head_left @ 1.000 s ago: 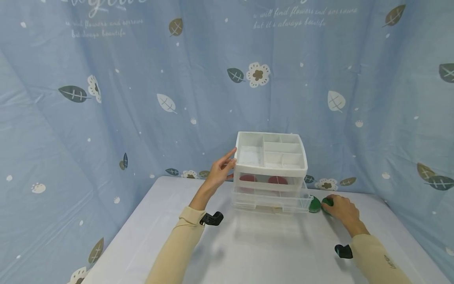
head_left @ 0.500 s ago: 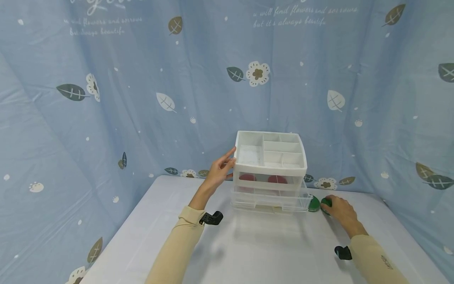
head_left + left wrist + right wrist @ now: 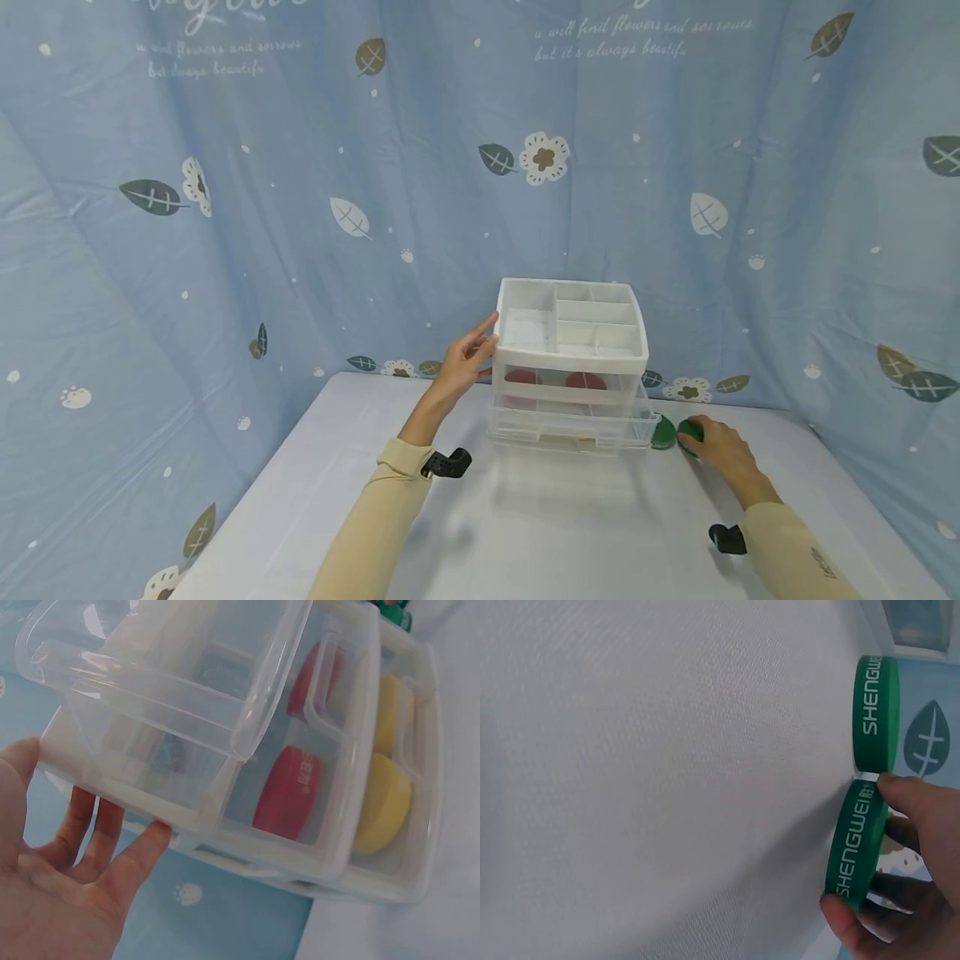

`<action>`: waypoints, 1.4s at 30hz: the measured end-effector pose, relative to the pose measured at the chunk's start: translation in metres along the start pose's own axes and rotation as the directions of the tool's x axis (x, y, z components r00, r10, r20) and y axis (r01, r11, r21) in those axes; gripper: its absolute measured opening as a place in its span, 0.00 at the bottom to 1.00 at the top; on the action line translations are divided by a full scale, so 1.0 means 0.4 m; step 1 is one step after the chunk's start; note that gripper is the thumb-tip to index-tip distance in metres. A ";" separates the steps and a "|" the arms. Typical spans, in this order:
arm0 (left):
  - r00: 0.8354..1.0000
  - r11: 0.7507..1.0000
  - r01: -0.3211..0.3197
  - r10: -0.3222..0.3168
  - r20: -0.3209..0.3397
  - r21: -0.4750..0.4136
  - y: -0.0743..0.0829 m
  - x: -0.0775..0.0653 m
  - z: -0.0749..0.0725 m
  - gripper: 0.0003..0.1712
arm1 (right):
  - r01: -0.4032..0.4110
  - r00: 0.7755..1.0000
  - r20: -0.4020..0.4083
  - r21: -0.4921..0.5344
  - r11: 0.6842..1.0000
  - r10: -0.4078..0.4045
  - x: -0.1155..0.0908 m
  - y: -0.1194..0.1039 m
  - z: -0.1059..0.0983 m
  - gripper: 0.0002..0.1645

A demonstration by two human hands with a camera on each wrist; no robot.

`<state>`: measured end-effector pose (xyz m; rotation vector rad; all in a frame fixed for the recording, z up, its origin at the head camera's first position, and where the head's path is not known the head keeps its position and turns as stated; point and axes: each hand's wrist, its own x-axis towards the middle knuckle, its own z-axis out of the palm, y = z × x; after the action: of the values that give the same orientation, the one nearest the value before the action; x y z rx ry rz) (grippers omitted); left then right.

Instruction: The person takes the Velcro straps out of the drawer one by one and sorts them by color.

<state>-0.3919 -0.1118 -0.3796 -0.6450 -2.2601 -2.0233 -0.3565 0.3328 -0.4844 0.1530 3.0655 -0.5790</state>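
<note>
A white drawer organizer (image 3: 570, 364) with clear drawers stands at the back of the table, one clear drawer (image 3: 180, 697) pulled out. Against its left side rests my left hand (image 3: 459, 367), fingers fairly straight and spread. Two red items (image 3: 289, 791) show inside one drawer, two yellow items (image 3: 384, 806) in another. Right of the organizer, my right hand (image 3: 720, 450) pinches a round green disc (image 3: 855, 844) lettered SHENGWEI between thumb and fingers, on or close to the table. A second green disc (image 3: 876, 712) is beside it, almost touching.
The organizer's top tray (image 3: 528, 327) is divided into several compartments. A white cloth covers the table (image 3: 555, 525). Behind hangs a blue curtain (image 3: 435, 175) with leaf and flower prints. Both wrists carry a black camera mount (image 3: 447, 463).
</note>
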 end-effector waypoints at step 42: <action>1.000 1.000 -0.014 0.014 0.007 0.012 0.000 0.000 0.000 0.28 | 0.435 0.761 -0.626 0.293 0.852 -0.173 -0.270 -0.292 -0.120 0.10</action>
<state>-0.3918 -0.1118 -0.3794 -0.6667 -2.2631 -2.0031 -0.2607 0.2323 -0.3934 -0.2442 3.5063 -1.4862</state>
